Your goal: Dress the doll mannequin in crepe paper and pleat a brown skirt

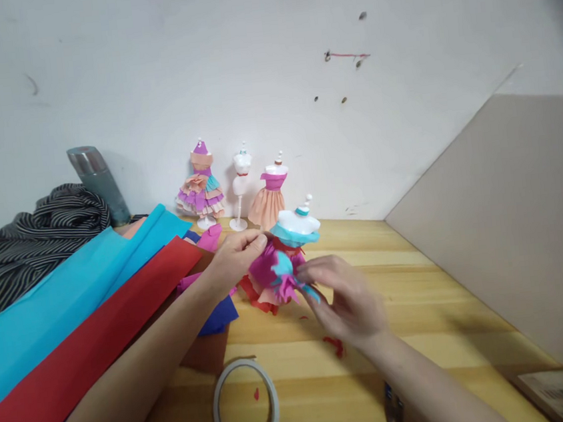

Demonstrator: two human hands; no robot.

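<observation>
A small white mannequin [298,220] on a stand wears a dress of crepe paper [267,266], with a light blue band at the chest and magenta, peach and red layers below. At its left side, the thumb and fingers of my left hand [238,252] are pinched on the dress's edge. My right hand [346,298], slightly blurred, has its fingertips closed on a gathered magenta and light blue crepe paper piece [286,281] at the skirt's front. Part of that piece is hidden by the fingers.
Three other mannequins stand by the wall, including a purple-and-peach dressed one [201,186]. Long blue [68,287] and red crepe paper sheets [98,337] lie left, near a striped cloth [38,243] and flask [100,183]. Forward are a tape roll [219,405] and scissors [393,407].
</observation>
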